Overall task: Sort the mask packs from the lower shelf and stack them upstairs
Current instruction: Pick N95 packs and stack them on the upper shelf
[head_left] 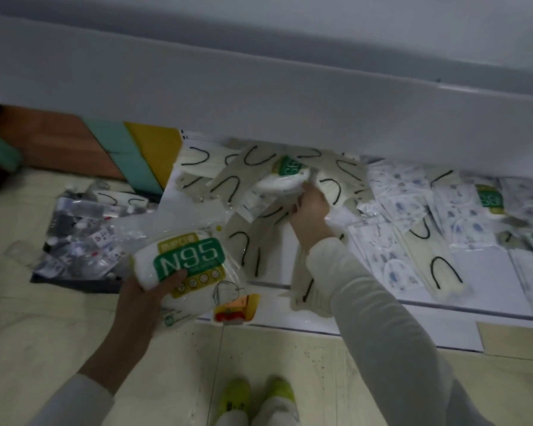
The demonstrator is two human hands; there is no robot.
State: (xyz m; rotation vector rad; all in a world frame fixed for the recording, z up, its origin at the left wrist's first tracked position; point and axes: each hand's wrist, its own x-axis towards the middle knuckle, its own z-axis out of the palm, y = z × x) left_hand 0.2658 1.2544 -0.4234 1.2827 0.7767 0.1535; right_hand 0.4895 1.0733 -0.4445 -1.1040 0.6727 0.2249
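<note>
My left hand grips a stack of white N95 mask packs with green labels, held above the floor in front of the lower shelf. My right hand reaches into the shelf and pinches another green-labelled N95 pack, lifted a little out of the pile. Around it lie several cream mask packs with black ear loops. To the right, white packs with blue prints cover the shelf, and one more green-labelled pack lies among them.
The white upper shelf overhangs the lower one just above my right hand. On the floor at left lies a heap of dark and clear packets. Orange, teal and yellow panels stand behind it. My yellow shoes show on the tiles.
</note>
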